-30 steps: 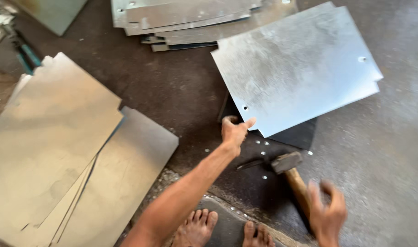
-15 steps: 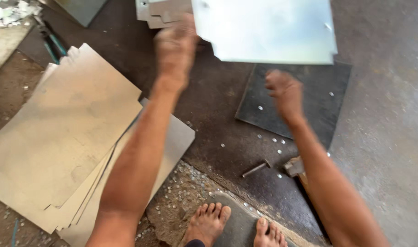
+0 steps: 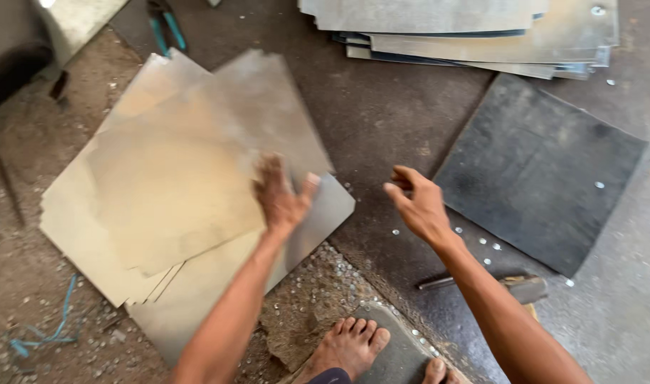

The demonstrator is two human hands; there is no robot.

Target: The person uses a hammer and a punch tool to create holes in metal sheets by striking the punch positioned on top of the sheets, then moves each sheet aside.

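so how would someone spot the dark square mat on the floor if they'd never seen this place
Start at the stack of shiny metal sheets along the top edge of the view. Just below its right end a flat square mat lies on the grey floor, turned like a diamond, right of the right hand. It is the only matt, near-black panel; every sheet nearby is pale and reflective.

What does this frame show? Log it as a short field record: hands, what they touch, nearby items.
left hand: fingers spread, resting on the top sheet of the left pile of metal sheets
right hand: empty, fingers half curled, above the dark floor
dark mat: right of the right hand, bare but for small metal discs
far stack of sheets: at the top edge
hammer: on the floor beside the right forearm
pliers: blue handles, top left
feet: bare, bottom centre
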